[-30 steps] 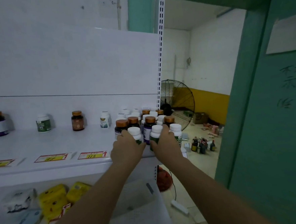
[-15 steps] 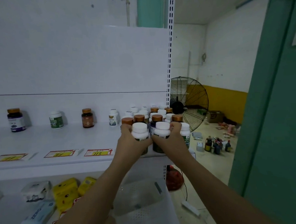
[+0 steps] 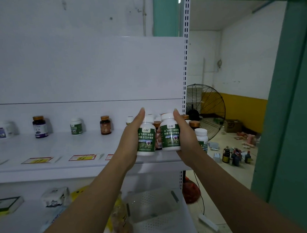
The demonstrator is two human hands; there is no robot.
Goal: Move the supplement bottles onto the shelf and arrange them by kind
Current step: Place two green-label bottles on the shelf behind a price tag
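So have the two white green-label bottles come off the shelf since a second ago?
Yes. Both white green-label bottles are lifted clear of the white shelf, toward the camera, in the left hand and right hand.

left hand (image 3: 132, 137): forearm stretched forward, palm turned inward, fingers upright, wrapped round a white green-labelled bottle (image 3: 146, 138) | right hand (image 3: 186, 137): mirrored pose, clasping a second white green-labelled bottle (image 3: 170, 133) | hands close together
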